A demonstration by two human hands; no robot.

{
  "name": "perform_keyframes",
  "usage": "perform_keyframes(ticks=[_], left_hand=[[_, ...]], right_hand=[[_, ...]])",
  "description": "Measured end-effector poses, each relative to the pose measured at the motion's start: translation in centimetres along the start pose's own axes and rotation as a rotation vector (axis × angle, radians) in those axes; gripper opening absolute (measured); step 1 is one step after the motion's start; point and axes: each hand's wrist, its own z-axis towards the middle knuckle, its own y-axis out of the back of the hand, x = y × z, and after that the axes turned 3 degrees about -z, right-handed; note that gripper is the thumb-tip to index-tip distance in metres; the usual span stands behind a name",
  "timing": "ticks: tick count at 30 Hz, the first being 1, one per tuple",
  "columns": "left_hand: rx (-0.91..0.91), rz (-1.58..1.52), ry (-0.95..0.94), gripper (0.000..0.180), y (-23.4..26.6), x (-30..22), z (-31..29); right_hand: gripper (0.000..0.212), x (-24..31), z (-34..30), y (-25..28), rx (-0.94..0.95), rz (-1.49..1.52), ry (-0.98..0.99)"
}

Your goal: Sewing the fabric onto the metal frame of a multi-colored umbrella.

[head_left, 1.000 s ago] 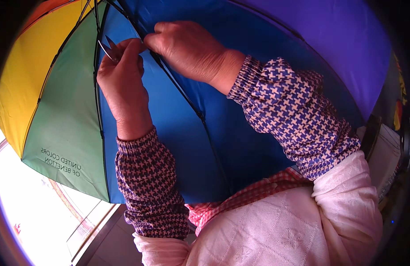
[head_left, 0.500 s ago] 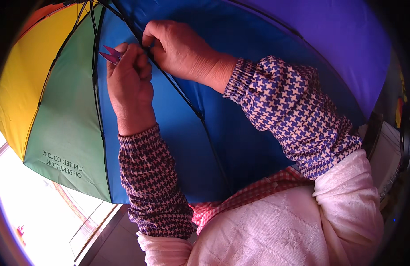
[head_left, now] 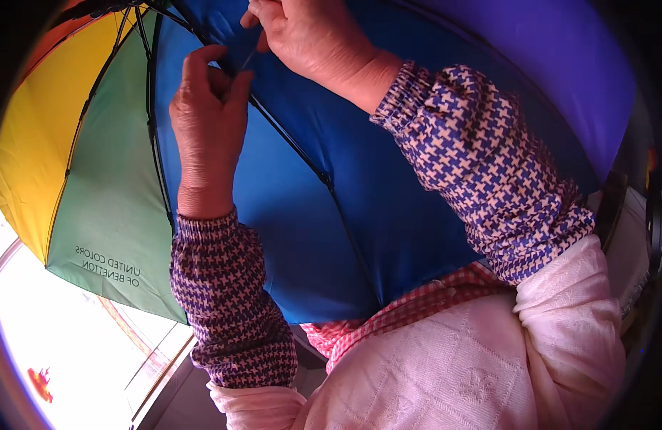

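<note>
Past black rib [head_left: 291,142] of umbrella [head_left: 274,222], upper middle of frame, long axis slanting upper left to lower right: left hand [head_left: 210,100] nearer, fingers curled, hold unclear; right hand [head_left: 309,39] upper right, pinching thin strand [head_left: 249,59].

Right hand [head_left: 313,36], umbrella [head_left: 291,229] cut by top edge; thin strand [head_left: 250,59] too small to identify.

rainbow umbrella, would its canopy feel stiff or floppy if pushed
The canopy would likely yield between supports, as it looks like thin, faintly creased cloth. Along the black rib it should feel firmer, though that slim rod may flex or fold at its visible joint.
</note>
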Motion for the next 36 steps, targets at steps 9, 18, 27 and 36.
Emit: perform_keyframes(ticks=[9,18,27,36], left_hand=[[-0.032,0.477,-0.205,0.01,-0.1,0.1,1.2],[0.192,0.334,-0.045,0.014,4.4,-1.6,2.9],[0.465,0.579,-0.343,0.024,6.3,-1.8,3.2],[0.523,0.865,-0.73,0.019,5.8,-2.6,2.7]], right_hand=[[0.007,0.7,3.7,3.1,0.101,0.542,-0.531],[0.01,0.1,3.4,3.5,0.081,0.76,-0.614],[0.012,-0.2,3.6,3.5,0.079,0.738,-0.644],[0.011,-0.6,3.4,3.7,0.051,0.744,-0.673]])
